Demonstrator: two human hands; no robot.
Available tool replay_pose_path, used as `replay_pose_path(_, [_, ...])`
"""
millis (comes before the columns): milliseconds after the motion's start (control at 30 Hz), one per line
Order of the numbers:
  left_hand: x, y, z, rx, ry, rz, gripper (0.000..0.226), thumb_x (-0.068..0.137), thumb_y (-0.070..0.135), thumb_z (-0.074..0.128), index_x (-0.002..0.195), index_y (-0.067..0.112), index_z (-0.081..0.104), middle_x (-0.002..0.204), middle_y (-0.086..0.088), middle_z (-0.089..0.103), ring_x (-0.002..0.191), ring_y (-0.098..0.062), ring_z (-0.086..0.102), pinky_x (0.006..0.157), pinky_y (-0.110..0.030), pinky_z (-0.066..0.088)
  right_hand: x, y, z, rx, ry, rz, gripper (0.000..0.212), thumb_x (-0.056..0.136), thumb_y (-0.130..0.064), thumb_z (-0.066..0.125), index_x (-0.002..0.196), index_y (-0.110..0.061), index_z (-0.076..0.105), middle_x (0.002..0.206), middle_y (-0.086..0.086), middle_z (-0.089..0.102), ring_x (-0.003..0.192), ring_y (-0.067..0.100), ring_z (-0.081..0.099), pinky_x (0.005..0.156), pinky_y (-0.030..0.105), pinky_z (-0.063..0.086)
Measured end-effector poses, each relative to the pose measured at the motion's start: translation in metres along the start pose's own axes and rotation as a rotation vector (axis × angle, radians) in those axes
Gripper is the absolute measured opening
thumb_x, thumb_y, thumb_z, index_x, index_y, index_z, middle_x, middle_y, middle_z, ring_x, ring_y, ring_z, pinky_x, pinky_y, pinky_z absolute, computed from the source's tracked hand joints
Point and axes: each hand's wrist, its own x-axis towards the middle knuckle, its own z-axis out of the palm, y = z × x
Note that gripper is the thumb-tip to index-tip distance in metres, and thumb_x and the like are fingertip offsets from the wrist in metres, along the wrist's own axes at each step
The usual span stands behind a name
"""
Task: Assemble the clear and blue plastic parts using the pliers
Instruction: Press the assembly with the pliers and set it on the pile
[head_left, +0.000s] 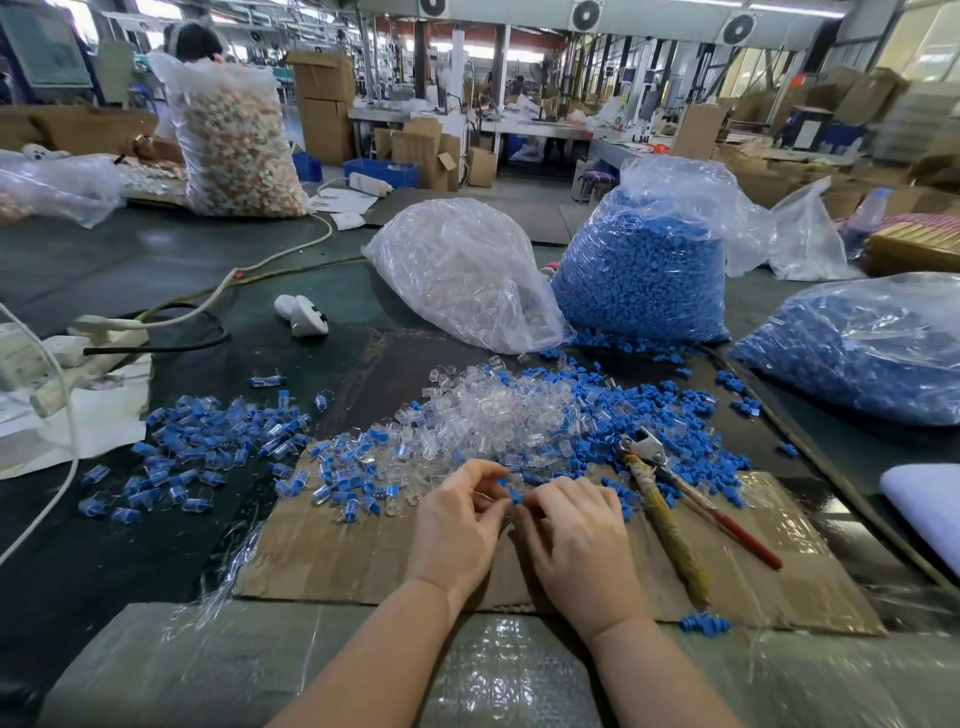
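Note:
My left hand (460, 525) and my right hand (579, 535) meet over the cardboard sheet (332, 561), fingers curled. Between their fingertips sits a small blue part (514, 496); a clear part in the left fingers is barely visible. Just beyond lies a heap of loose clear parts (493, 415), with loose blue parts (670, 415) to its right. Joined clear-and-blue pieces (208, 441) are scattered at the left. The pliers (670, 499), with taped and red handles, lie on the cardboard right of my right hand, untouched.
A bag of clear parts (467, 270) and two bags of blue parts (644, 265) (862, 348) stand behind the heaps. Power strips and cables (104, 332) lie at the left, with a white device (301, 314) nearby. Bubble wrap (498, 670) covers the near edge.

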Motion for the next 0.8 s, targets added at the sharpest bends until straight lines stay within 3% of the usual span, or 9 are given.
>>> replay_pose_path(167, [0.0003,-0.0007,0.0000,-0.022,-0.027,-0.007,0.033,0.080,0.000,0.068,0.092,0.029,0.058,0.076,0.007,0.063,0.065,0.007,0.057,0.066,-0.006,0.045,-0.0001,0.0004,-0.0002,0.006,0.027,0.018,0.027,0.085,-0.029,0.043,0.066,-0.015,0.057,0.065,-0.003,0.055,0.062,0.019,0.053,0.067,0.029,0.032])
replay_pose_path(300, [0.0012,-0.0005,-0.0004,-0.053,-0.008,-0.024,0.038,0.080,0.000,0.068,0.088,0.035,0.056,0.076,0.007,0.063,0.068,0.006,0.059,0.066,-0.009,0.047,-0.0006,-0.0005,-0.0009,-0.022,0.003,0.034,0.026,0.085,-0.029,0.043,0.065,-0.017,0.057,0.064,-0.006,0.056,0.060,0.016,0.053,0.067,0.028,0.031])
replay_pose_path(500, [0.0020,-0.0002,-0.0012,-0.112,0.014,-0.055,0.039,0.078,-0.003,0.069,0.086,0.033,0.058,0.074,0.003,0.066,0.068,-0.005,0.063,0.068,-0.021,0.055,-0.0008,0.0010,0.0026,-0.058,-0.050,0.009,0.020,0.076,-0.020,0.073,0.064,-0.018,0.056,0.062,-0.006,0.055,0.060,0.016,0.054,0.063,0.032,0.044])
replay_pose_path(667, [0.0006,0.0019,-0.0013,-0.106,0.001,-0.069,0.037,0.077,-0.004,0.070,0.084,0.031,0.058,0.074,0.000,0.066,0.070,-0.012,0.064,0.071,-0.024,0.056,-0.0016,0.0024,0.0047,-0.080,-0.021,-0.015,0.020,0.079,-0.024,0.065,0.063,-0.018,0.054,0.062,-0.005,0.054,0.060,0.017,0.054,0.066,0.030,0.036])
replay_pose_path(800, [-0.0014,0.0019,0.0000,-0.035,-0.011,-0.018,0.037,0.077,-0.003,0.069,0.078,0.032,0.057,0.072,0.005,0.063,0.066,0.001,0.058,0.066,-0.012,0.049,0.0004,0.0000,0.0048,-0.082,0.057,-0.076,0.023,0.080,-0.025,0.047,0.059,-0.016,0.050,0.059,-0.002,0.050,0.057,0.019,0.051,0.065,0.030,0.032])
